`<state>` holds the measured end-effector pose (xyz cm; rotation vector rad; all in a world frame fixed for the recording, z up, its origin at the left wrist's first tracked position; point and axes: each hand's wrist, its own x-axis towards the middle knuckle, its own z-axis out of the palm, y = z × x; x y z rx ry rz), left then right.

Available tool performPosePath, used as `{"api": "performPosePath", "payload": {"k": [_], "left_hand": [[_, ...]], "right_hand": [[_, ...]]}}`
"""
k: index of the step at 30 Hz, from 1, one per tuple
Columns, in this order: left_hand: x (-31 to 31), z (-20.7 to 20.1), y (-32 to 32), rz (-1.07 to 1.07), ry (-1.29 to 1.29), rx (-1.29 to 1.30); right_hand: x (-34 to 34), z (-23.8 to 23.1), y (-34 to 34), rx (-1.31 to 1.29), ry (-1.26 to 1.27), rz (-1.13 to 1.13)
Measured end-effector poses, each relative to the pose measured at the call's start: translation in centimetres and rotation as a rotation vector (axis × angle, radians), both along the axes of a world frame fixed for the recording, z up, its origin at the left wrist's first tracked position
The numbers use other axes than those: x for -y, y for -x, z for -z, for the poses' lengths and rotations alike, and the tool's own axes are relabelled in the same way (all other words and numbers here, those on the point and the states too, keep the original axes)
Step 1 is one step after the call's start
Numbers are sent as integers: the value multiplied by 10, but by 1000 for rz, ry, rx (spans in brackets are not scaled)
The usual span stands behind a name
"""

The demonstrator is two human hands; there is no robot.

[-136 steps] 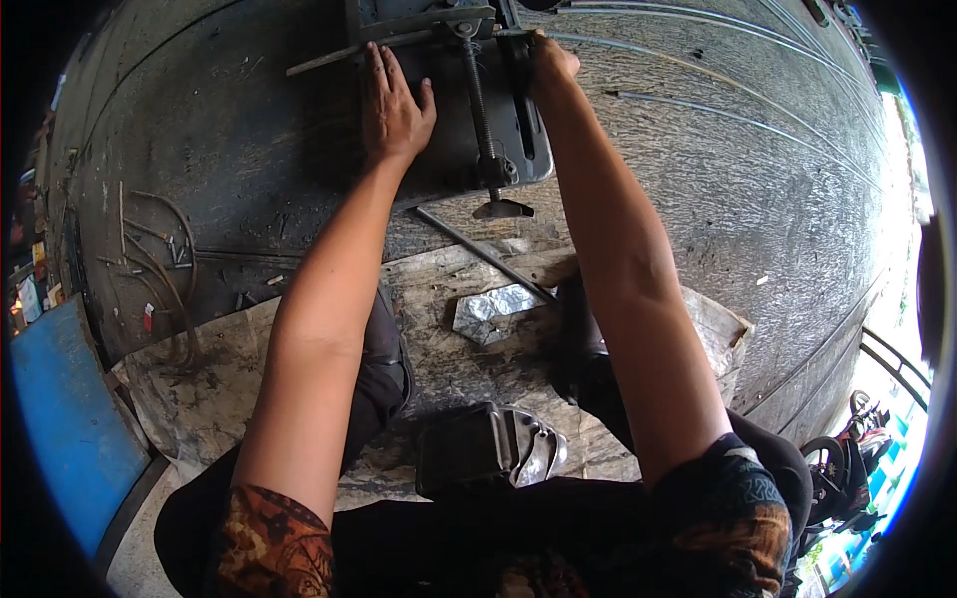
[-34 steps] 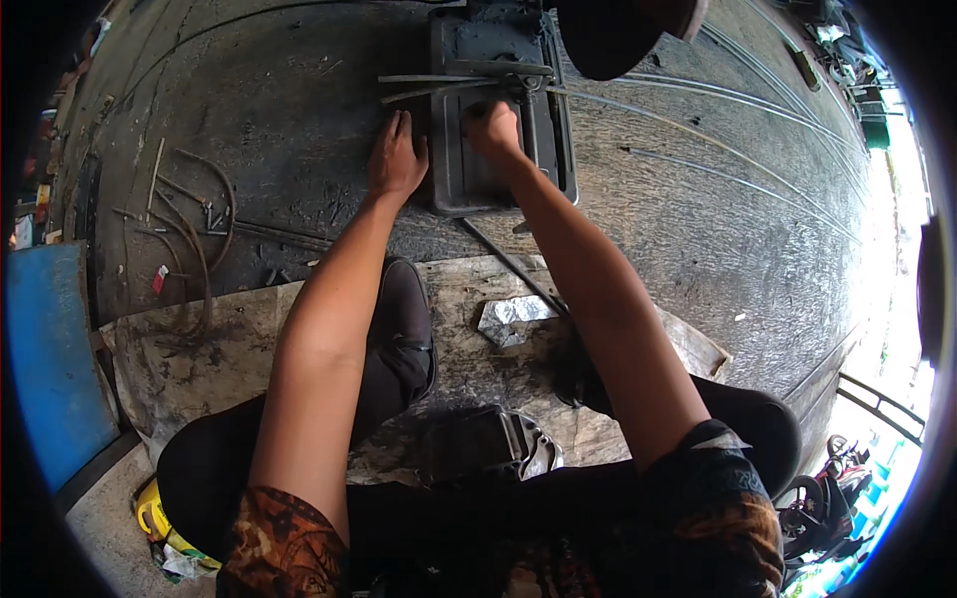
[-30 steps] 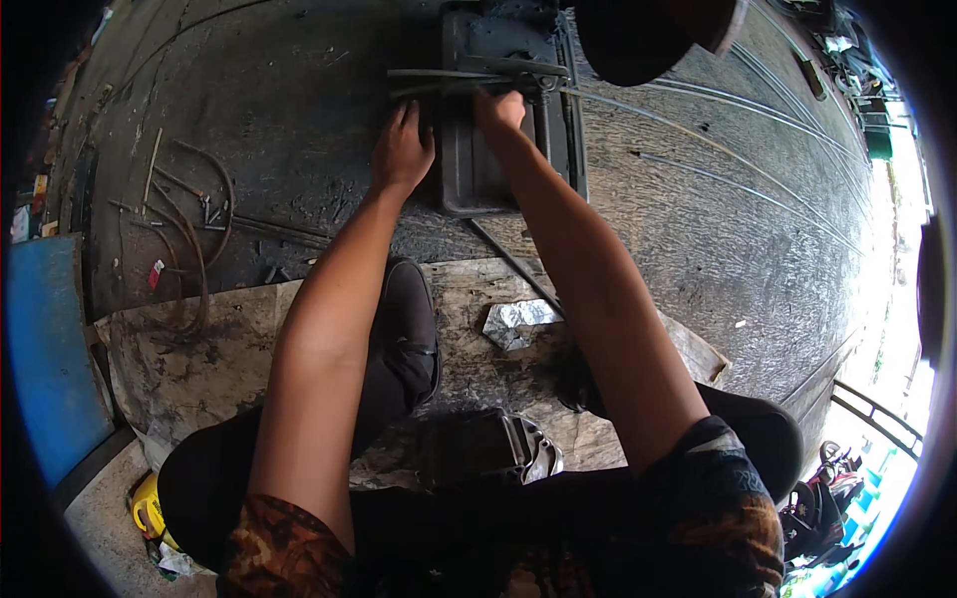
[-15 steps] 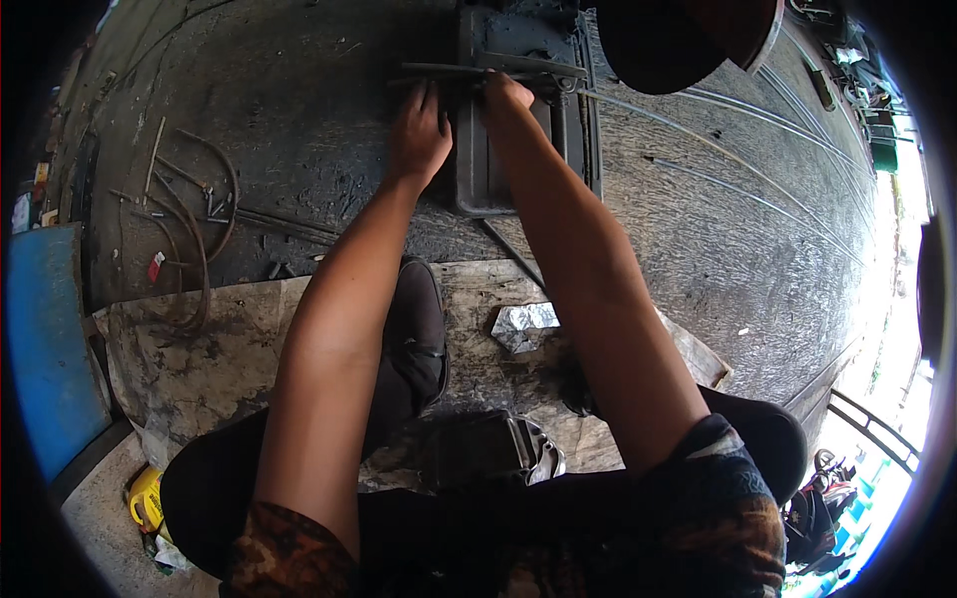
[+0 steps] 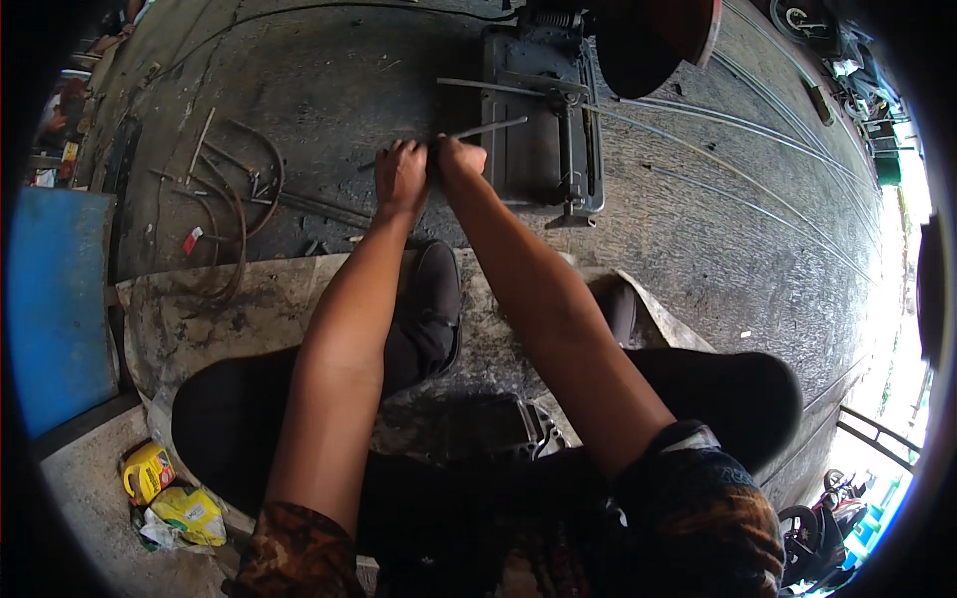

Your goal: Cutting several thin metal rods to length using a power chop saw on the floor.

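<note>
A thin metal rod (image 5: 495,127) runs slantwise through both my fists, its right end sticking out over the saw's base. My left hand (image 5: 403,177) is closed round it on the left, knuckles up. Close beside it, my right hand (image 5: 462,157) grips the same rod; the palms and most of the fingers are hidden. Just right of my hands lies the dark metal base of a cut-off saw (image 5: 518,164), with a clamp and screw (image 5: 564,149). Another long rod (image 5: 688,143) passes across the clamp.
Several long rods (image 5: 788,135) lie on the floor at right. Curved metal rods (image 5: 279,174) lie at left near a blue panel (image 5: 60,309). A dark rounded shape with a reddish rim (image 5: 653,45) hangs top right. Between my legs sits a metal part (image 5: 538,429).
Both hands have moved from the clamp toward me and to the left, bringing a rod off the saw. The other rod remains across the clamp. The view has shifted slightly.
</note>
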<state>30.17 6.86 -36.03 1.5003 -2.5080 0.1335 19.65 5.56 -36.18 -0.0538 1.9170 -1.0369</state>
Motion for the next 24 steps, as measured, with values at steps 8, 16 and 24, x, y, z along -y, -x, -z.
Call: {"api": "performPosePath", "payload": {"k": [8, 16, 24], "left_hand": [[-80, 0, -22, -31, -392, -361], [-114, 83, 17, 226, -602, -301], [-123, 64, 4, 155, -638, -76]], "right_hand": [[-81, 15, -30, 680, 39, 545], [-138, 193, 39, 545, 389, 170], [-178, 115, 56, 165, -110, 135]]}}
